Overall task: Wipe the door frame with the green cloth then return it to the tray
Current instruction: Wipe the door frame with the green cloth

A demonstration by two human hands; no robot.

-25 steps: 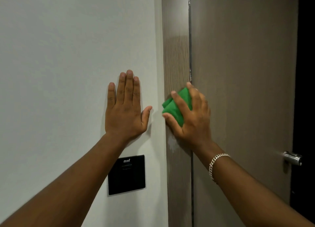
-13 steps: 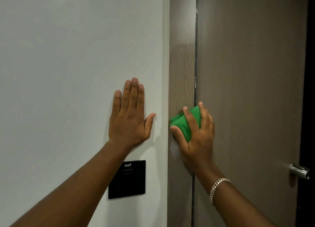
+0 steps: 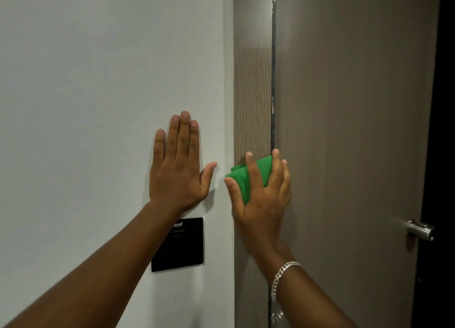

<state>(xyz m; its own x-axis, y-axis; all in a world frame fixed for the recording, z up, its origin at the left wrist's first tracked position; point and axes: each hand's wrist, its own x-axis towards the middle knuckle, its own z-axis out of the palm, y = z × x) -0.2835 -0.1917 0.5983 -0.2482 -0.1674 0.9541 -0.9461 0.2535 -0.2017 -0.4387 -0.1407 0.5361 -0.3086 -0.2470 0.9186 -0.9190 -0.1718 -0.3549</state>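
A wood-grain door frame (image 3: 252, 86) runs vertically between the white wall and the brown door. My right hand (image 3: 263, 204) presses a folded green cloth (image 3: 242, 180) flat against the frame, fingers spread over the cloth so only parts of it show. My left hand (image 3: 178, 165) lies flat and open on the white wall just left of the frame, holding nothing. The tray is not in view.
A black square wall panel (image 3: 183, 249) sits below my left hand. The brown door (image 3: 352, 130) fills the right side, with a silver handle (image 3: 419, 230) at its right edge and a dark gap beyond. A silver bracelet (image 3: 280, 278) circles my right wrist.
My right hand has slid the green cloth down the door frame. My left hand stays flat on the wall. The camera has tilted upward.
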